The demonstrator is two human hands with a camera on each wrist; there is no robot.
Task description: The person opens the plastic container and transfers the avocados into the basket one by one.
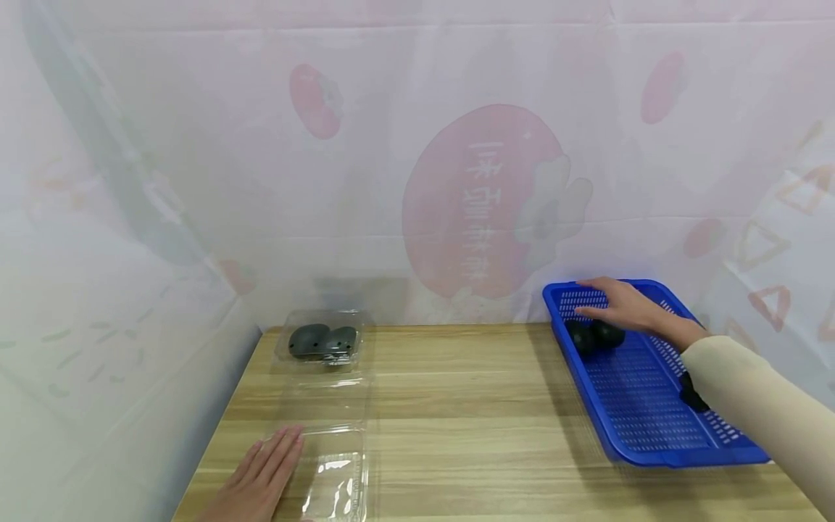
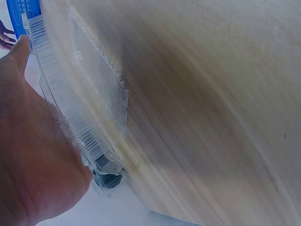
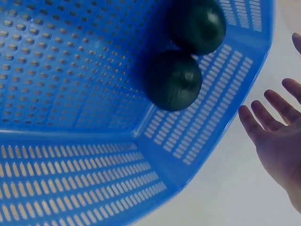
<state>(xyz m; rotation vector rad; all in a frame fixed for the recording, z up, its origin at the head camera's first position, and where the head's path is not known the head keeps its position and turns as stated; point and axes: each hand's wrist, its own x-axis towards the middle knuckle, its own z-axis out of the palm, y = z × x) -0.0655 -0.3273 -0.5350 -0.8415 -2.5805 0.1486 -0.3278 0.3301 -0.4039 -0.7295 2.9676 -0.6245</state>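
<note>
Item: blue basket [image 1: 642, 409], perforated plastic, at the right of the frame in the head view. Contents seen: two dark green round fruits [image 1: 608, 334], side by side in its upper-left end.

Item: right hand [image 1: 616, 308], pale sleeve, over the basket's upper end near the fruits. Fingers spread apart, clasping nothing; the right wrist view shows them loosely extended.

Item: clear container [image 1: 333, 471], open and see-through, lower left of the frame.

Item: left hand [image 1: 261, 471], at that container's left edge, fingers straight and lying together, gripping nothing that I can see from here; how firmly it presses I cannot tell.

Item: lidded clear box [image 1: 322, 317], above the open container in the frame, holding dark rounded pieces [image 1: 309, 341].

Support: wooden table [image 1: 470, 406], light striped grain.

Backdrop: pale cloth [image 1: 365, 181] across the upper frame, with a large red print [image 1: 483, 203] bearing white characters.
</note>
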